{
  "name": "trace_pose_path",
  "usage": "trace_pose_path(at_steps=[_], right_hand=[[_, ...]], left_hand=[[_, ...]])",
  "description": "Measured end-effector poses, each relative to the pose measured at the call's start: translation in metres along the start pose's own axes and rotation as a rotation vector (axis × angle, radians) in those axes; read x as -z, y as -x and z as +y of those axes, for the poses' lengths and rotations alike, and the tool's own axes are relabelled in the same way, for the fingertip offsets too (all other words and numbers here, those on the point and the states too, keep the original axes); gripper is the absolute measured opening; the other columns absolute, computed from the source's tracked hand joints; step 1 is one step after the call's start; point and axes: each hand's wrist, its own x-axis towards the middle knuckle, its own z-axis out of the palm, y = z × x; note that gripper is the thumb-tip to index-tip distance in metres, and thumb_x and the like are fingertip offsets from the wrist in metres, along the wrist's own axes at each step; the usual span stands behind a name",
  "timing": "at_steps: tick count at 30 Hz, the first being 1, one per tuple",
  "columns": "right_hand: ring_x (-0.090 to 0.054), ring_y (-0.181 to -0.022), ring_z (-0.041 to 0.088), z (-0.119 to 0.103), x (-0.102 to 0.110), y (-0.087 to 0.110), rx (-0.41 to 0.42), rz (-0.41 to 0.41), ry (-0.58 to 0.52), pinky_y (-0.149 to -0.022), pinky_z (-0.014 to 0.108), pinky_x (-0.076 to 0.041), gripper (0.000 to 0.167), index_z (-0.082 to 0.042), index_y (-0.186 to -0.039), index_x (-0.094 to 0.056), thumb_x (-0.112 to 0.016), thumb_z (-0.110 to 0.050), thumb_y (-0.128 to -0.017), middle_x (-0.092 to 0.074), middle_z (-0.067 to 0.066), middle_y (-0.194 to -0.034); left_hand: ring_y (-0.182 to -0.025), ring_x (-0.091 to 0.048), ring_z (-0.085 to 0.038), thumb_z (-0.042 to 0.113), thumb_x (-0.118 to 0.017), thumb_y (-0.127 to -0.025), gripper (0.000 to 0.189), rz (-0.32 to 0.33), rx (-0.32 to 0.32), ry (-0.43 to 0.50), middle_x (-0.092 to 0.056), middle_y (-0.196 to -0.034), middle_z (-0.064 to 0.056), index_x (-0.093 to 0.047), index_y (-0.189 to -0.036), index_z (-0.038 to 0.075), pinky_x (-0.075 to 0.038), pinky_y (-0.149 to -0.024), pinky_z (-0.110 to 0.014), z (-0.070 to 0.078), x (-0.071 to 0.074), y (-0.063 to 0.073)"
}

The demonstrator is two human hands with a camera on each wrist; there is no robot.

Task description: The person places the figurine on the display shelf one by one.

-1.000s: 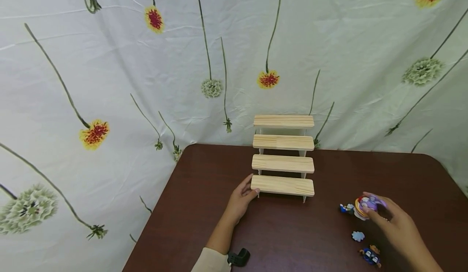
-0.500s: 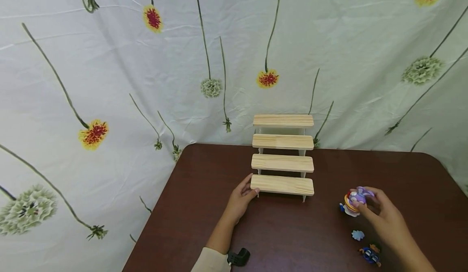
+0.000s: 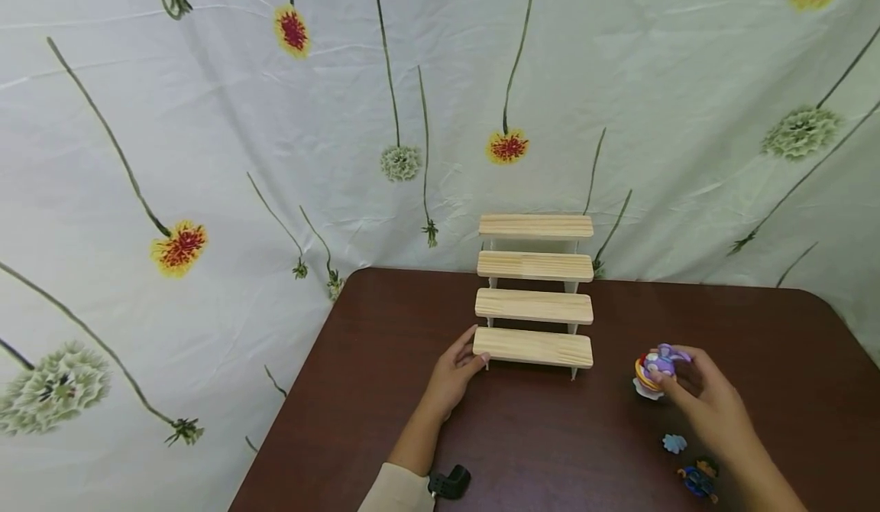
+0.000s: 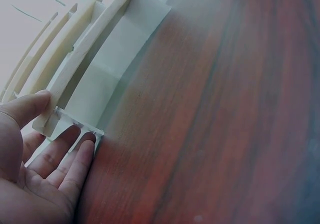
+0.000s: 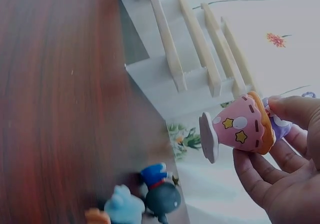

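Note:
A stepped wooden display rack [image 3: 532, 346] stands on the table. My left hand [image 3: 450, 380] grips the left end of its lowest board. The left wrist view shows the thumb on that board [image 4: 75, 63] and fingertips by the pale side support below. My right hand [image 3: 715, 401] holds a toy figurine [image 3: 656, 371] to the right of the rack. In the right wrist view the figurine [image 5: 242, 124] has a pink cup-shaped body with yellow stars, an orange rim, a white base and a purple top part. The thumb and fingers pinch it around the rim, hiding some of the purple part.
A light blue figurine [image 3: 674, 443] and a blue-and-brown one [image 3: 700, 480] lie near my right forearm. The right wrist view also shows a dark-headed blue figurine [image 5: 161, 194]. A flowered cloth [image 3: 412, 115] hangs behind the dark wooden table [image 3: 550, 451].
My right hand has carried the pink and purple figurine leftward and slightly away from me, now covering the small blue figurine formerly visible beside it. My left hand keeps its grip on the rack.

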Motion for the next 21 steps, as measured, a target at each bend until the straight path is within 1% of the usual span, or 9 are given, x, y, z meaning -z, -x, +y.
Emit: trace_pose_path(at_steps=[3, 4, 5, 6, 7, 11, 13, 16, 21], right_hand=[[-0.043, -0.106, -0.028, -0.003, -0.004, -0.002, 0.034, -0.009, -0.024, -0.081, -0.002, -0.043, 0.039, -0.001, -0.131, -0.054, -0.069, -0.014, -0.097, -0.061, -0.013, -0.117], [-0.043, -0.107, -0.028, -0.003, -0.005, -0.002, 0.043, -0.014, -0.033, -0.082, -0.001, -0.043, 0.039, 0.0, -0.131, -0.054, -0.068, -0.013, -0.098, -0.058, -0.018, -0.116], [-0.043, -0.107, -0.027, -0.004, -0.006, -0.002, 0.046, -0.018, -0.038, -0.083, -0.001, -0.043, 0.038, -0.001, -0.131, -0.055, -0.068, -0.014, -0.098, -0.058, -0.018, -0.116], [-0.044, -0.108, -0.027, -0.005, -0.008, -0.003, 0.045, -0.023, -0.043, -0.083, -0.001, -0.043, 0.038, -0.001, -0.132, -0.055, -0.067, -0.014, -0.098, -0.058, -0.017, -0.116], [-0.044, -0.108, -0.027, -0.006, -0.009, -0.003, 0.041, -0.026, -0.043, -0.083, -0.001, -0.043, 0.039, -0.002, -0.132, -0.055, -0.067, -0.015, -0.098, -0.06, -0.013, -0.117], [-0.041, -0.108, -0.028, -0.01, -0.014, -0.004, 0.018, -0.048, -0.048, -0.082, -0.001, -0.043, 0.04, -0.003, -0.135, -0.054, -0.066, -0.018, -0.1, -0.064, 0.013, -0.124], [-0.04, -0.108, -0.028, -0.012, -0.017, -0.005, 0.011, -0.055, -0.049, -0.082, -0.001, -0.043, 0.041, -0.003, -0.136, -0.054, -0.065, -0.02, -0.1, -0.063, 0.022, -0.128], [-0.041, -0.107, -0.028, -0.015, -0.021, -0.006, 0.006, -0.058, -0.053, -0.081, 0.0, -0.044, 0.041, -0.003, -0.135, -0.054, -0.065, -0.02, -0.1, -0.063, 0.025, -0.129], [-0.041, -0.105, -0.029, -0.018, -0.028, -0.009, -0.005, -0.066, -0.026, -0.08, 0.002, -0.046, 0.041, -0.006, -0.135, -0.056, -0.066, -0.024, -0.1, -0.065, 0.024, -0.129]], left_hand=[[-0.118, -0.065, -0.024, 0.025, -0.07, -0.097, 0.066, -0.002, -0.002, 0.002, -0.063, -0.138, -0.017, -0.042, -0.156, 0.021, -0.053, -0.098, -0.03, 0.001, 0.0, 0.0], [-0.118, -0.065, -0.023, 0.025, -0.07, -0.097, 0.066, -0.002, -0.002, 0.004, -0.063, -0.138, -0.017, -0.042, -0.156, 0.021, -0.053, -0.098, -0.03, 0.001, 0.0, 0.0], [-0.118, -0.065, -0.023, 0.025, -0.07, -0.097, 0.066, -0.003, -0.001, 0.003, -0.063, -0.138, -0.017, -0.042, -0.156, 0.021, -0.053, -0.098, -0.03, 0.001, 0.0, 0.0], [-0.117, -0.066, -0.023, 0.025, -0.071, -0.096, 0.066, -0.002, 0.001, 0.002, -0.064, -0.138, -0.016, -0.042, -0.155, 0.022, -0.053, -0.098, -0.03, 0.0, 0.0, -0.001], [-0.116, -0.066, -0.022, 0.025, -0.071, -0.096, 0.066, -0.002, 0.002, 0.001, -0.064, -0.138, -0.016, -0.042, -0.155, 0.022, -0.053, -0.098, -0.03, 0.0, 0.0, -0.001], [-0.117, -0.066, -0.022, 0.027, -0.07, -0.096, 0.066, -0.002, -0.001, -0.008, -0.064, -0.138, -0.016, -0.042, -0.156, 0.022, -0.053, -0.099, -0.032, -0.001, 0.001, -0.002], [-0.117, -0.066, -0.022, 0.028, -0.07, -0.097, 0.066, -0.002, -0.002, -0.011, -0.064, -0.138, -0.016, -0.041, -0.156, 0.022, -0.053, -0.099, -0.033, -0.001, 0.001, -0.002], [-0.117, -0.065, -0.021, 0.028, -0.07, -0.097, 0.065, -0.003, 0.003, -0.013, -0.063, -0.138, -0.015, -0.042, -0.156, 0.024, -0.053, -0.099, -0.033, -0.001, 0.001, -0.002], [-0.115, -0.066, -0.02, 0.028, -0.07, -0.097, 0.066, -0.006, 0.004, -0.006, -0.064, -0.138, -0.016, -0.041, -0.156, 0.024, -0.053, -0.098, -0.031, 0.0, 0.001, -0.002]])
